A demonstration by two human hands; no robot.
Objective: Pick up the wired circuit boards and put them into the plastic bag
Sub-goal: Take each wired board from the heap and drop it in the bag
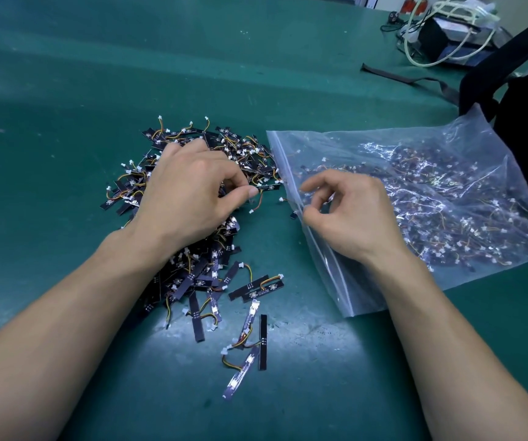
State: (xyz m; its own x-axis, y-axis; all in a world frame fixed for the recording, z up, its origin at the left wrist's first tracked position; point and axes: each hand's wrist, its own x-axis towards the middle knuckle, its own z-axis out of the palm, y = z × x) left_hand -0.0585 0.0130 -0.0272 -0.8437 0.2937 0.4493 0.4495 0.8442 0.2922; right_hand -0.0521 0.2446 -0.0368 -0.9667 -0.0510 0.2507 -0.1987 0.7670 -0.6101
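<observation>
A heap of small black wired circuit boards with orange-yellow wires and white plugs lies on the green table. My left hand sits on top of the heap, thumb and fingers pinching boards at its right edge. A clear zip plastic bag, holding several boards, lies to the right with its mouth facing the heap. My right hand pinches the bag's upper lip at the zip edge. A few loose boards lie scattered nearer to me.
The green table mat stretches left and back. A dark bag with straps stands behind the plastic bag. At the back right sit a black box and white cables.
</observation>
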